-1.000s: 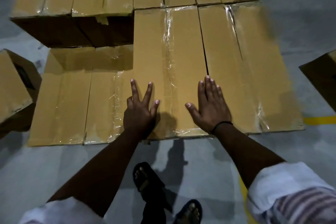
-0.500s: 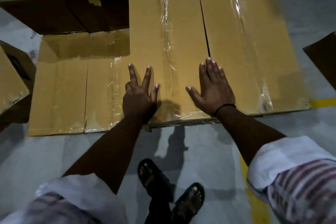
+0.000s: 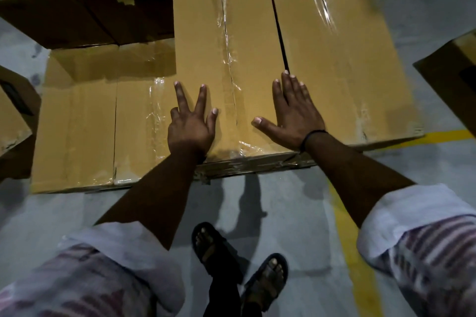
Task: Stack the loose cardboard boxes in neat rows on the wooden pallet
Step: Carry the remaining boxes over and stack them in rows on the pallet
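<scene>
No text, label, brand or number can be read on anything here.

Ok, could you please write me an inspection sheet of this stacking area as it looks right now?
Surface: grey concrete floor; no pallet visible.
Job's things: tape-sealed tan cardboard box on the upper layer, close beside a matching right-hand box with a thin gap between; lower tan box sits one layer down to the left.
Clutter: loose brown box at the left edge; second loose box at the right edge.
Grippers: left hand and right hand press flat on the upper box, fingers straight.
Cables: nothing seen.
Surroundings: yellow floor line; the person's black sandals.
</scene>
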`<state>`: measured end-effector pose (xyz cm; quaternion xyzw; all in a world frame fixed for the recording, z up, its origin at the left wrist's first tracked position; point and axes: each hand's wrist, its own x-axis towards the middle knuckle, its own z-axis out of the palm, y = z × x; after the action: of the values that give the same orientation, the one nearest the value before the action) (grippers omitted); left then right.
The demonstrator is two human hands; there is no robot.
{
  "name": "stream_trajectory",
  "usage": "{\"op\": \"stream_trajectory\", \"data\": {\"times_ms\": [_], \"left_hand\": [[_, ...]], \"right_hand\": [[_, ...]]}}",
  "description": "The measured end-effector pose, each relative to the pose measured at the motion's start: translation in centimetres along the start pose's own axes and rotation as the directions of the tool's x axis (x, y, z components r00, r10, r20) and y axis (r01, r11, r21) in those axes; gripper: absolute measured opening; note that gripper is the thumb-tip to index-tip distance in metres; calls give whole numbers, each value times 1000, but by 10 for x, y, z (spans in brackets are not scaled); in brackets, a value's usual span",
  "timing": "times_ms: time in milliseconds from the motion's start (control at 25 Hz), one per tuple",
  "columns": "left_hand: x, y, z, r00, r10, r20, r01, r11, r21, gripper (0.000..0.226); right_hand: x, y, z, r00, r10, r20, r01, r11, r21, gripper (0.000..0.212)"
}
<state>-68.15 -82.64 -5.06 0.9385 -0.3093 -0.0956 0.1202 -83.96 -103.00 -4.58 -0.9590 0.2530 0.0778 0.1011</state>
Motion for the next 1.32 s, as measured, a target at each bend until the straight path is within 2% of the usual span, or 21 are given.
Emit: {"op": "stream_trajectory", "data": {"times_ms": [240, 440, 600, 800, 1320], "left_hand": [[1, -3, 2, 1000, 5, 0, -5, 1000, -9, 64], [1, -4, 5, 1000, 17, -16, -17, 1000, 7, 64], [2, -2, 5, 999, 21, -27, -21, 1000, -4, 65], [2, -2, 6, 999, 24, -26, -24, 1000, -10, 65], [-4, 0, 5, 992, 49, -114, -53, 998, -29, 63]], "right_hand": [[-38, 3, 13, 996, -80, -33, 79, 997, -23, 107], [-33, -10, 15, 992, -41, -116, 56, 991, 125, 102], [-24, -8, 12, 994, -52, -95, 70, 978, 197, 103], [-2, -21, 8, 993, 83, -84, -75, 993, 92, 110], [-2, -22, 5, 995, 72, -72, -71, 997, 18, 105]]}}
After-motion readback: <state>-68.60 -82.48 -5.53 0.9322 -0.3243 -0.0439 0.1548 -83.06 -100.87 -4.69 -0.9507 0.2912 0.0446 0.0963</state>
